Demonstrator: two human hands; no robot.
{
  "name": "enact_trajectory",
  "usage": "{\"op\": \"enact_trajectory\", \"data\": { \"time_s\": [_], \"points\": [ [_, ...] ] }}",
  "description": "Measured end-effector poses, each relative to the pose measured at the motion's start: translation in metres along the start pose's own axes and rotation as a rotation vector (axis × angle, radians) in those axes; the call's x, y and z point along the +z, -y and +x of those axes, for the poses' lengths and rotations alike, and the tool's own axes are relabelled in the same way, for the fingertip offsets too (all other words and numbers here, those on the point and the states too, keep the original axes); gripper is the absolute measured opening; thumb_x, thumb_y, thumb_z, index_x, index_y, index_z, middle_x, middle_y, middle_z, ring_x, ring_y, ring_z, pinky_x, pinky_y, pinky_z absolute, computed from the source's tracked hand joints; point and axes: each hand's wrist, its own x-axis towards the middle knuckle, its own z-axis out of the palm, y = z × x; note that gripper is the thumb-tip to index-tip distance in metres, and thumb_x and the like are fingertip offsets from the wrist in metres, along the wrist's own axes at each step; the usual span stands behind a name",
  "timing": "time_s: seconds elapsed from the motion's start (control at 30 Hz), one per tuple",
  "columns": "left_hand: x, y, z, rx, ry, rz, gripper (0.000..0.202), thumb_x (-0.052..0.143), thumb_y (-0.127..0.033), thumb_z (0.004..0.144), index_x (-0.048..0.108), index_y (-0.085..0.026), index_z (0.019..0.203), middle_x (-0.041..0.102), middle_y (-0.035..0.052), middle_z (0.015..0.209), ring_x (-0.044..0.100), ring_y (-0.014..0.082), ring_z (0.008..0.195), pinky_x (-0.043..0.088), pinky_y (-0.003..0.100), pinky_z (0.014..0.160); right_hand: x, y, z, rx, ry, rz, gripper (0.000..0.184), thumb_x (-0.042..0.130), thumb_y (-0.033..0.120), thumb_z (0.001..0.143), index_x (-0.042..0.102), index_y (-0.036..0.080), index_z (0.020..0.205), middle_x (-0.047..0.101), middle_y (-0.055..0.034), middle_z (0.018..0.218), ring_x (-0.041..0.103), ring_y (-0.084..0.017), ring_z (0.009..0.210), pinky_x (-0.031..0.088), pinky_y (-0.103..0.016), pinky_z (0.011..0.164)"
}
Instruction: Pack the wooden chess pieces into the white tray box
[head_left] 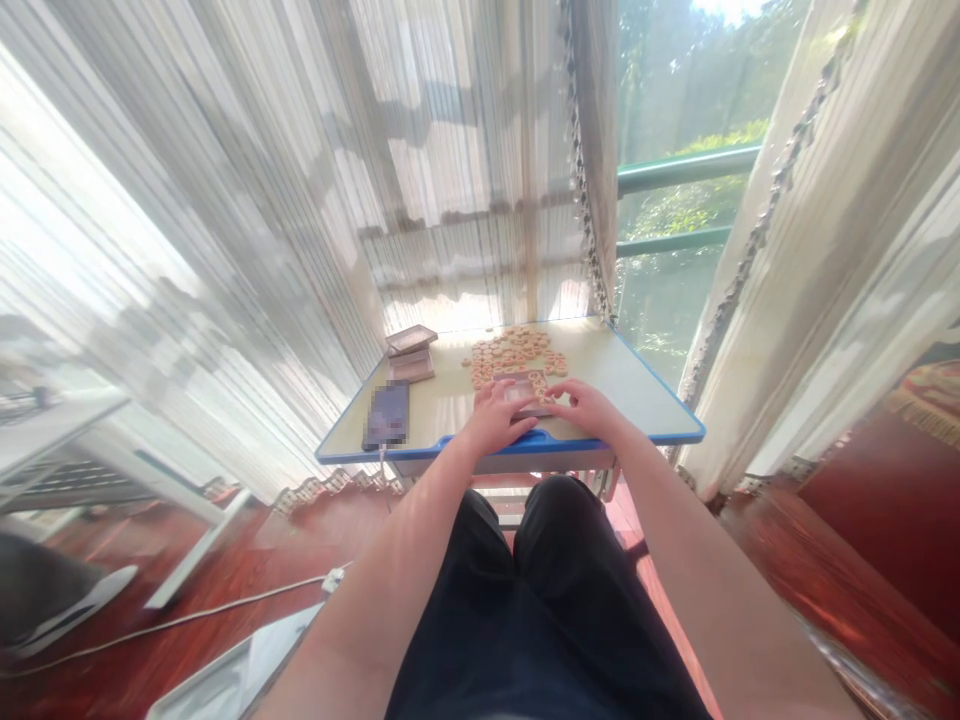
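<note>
Shallow wooden tray (517,392) lies near the person's edge of the desk (645,385), between the two hands; its longer side, as far as we can judge past the fingers, runs left to right. We see the left hand (491,415) draped over the tray's left part, fingers loosely spread, thumb apart toward the near rim. The right hand (590,408) is at the tray's right end, index finger and thumb bent toward the small pieces (538,382) inside; whether they pinch one, we cannot tell. The governing relation, we judge, is that these pieces lie just left of the right fingertips, the nearer hand, whereas the loose spread of pieces (514,350) lies beyond the tray's far rim
</note>
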Motion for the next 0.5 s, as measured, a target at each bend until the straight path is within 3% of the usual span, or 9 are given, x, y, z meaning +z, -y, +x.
{"op": "enact_trajectory", "data": {
  "time_s": [0.23, 0.4, 0.5],
  "points": [
    [0.003, 0.002, -0.001, -0.007, -0.028, 0.006, 0.043, 0.046, -0.054, 0.085, 0.059, -0.038, 0.123, 0.033, 0.0041, 0.144, 0.024, 0.0347, 0.132, 0.018, 0.053, 0.109, 0.002, -0.006, 0.002, -0.002, 0.011, 0.009, 0.02, 0.06, 0.034, 0.075, 0.072, 0.022, 0.086, 0.065, -0.0015, 0.089, 0.048, -0.011, 0.061, 0.042, -0.026, 0.062],
    [0.003, 0.002, -0.001, 0.02, -0.052, 0.011, 0.044, 0.046, -0.055, 0.085, 0.059, -0.037, 0.122, 0.036, 0.0059, 0.14, 0.026, 0.0318, 0.133, 0.019, 0.052, 0.109, -0.003, 0.001, 0.0, 0.033, 0.004, 0.028, 0.024, 0.06, 0.037, 0.075, 0.072, 0.021, 0.088, 0.066, -0.0015, 0.084, 0.049, -0.012, 0.061, 0.043, -0.027, 0.063],
    [0.002, 0.002, -0.001, 0.004, -0.129, 0.029, 0.052, 0.049, -0.059, 0.081, 0.057, -0.033, 0.125, 0.04, 0.008, 0.137, 0.03, 0.0294, 0.13, 0.021, 0.049, 0.11, -0.005, 0.004, -0.001, 0.068, -0.029, 0.061, 0.023, 0.06, 0.036, 0.075, 0.071, 0.02, 0.087, 0.067, -0.0018, 0.084, 0.052, -0.013, 0.063, 0.045, -0.027, 0.065]
  ]
}}
